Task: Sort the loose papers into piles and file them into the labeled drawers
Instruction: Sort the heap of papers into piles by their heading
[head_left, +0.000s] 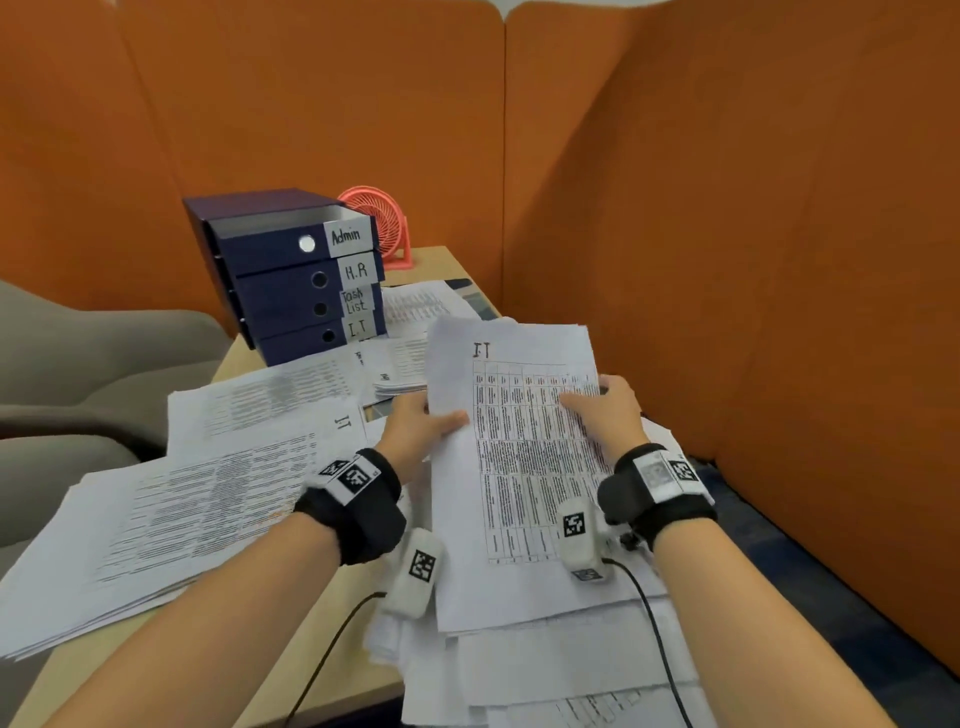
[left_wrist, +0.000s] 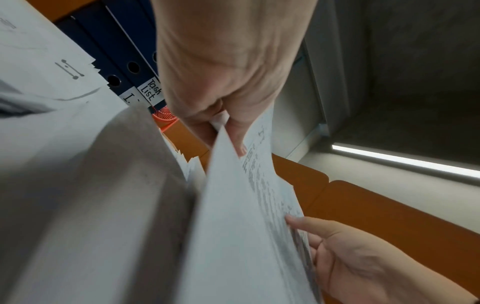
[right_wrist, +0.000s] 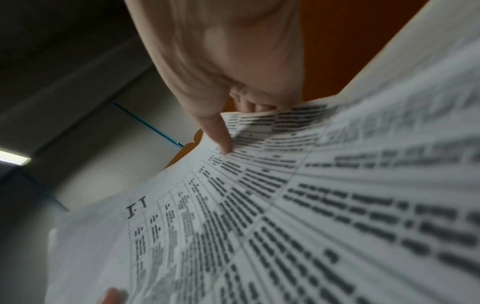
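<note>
Both hands hold one thin white sheet (head_left: 519, 441) headed "I.T", printed with a dense table, lifted over loose papers (head_left: 545, 665) at the near right. The left hand (head_left: 421, 426) pinches its left edge, the right hand (head_left: 608, 410) its right edge. Far left stands a dark blue, boxy drawer unit (head_left: 291, 275) with handwritten labels

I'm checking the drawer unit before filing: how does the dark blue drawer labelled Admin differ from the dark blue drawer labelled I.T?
The dark blue Admin drawer sits at the top of the stack and is pulled out, its pale inside showing; the dark blue I.T drawer is at the bottom and pushed in. The Admin finger hole looks bright, the I.T hole dark. Both carry handwritten white labels at the right end.
</note>
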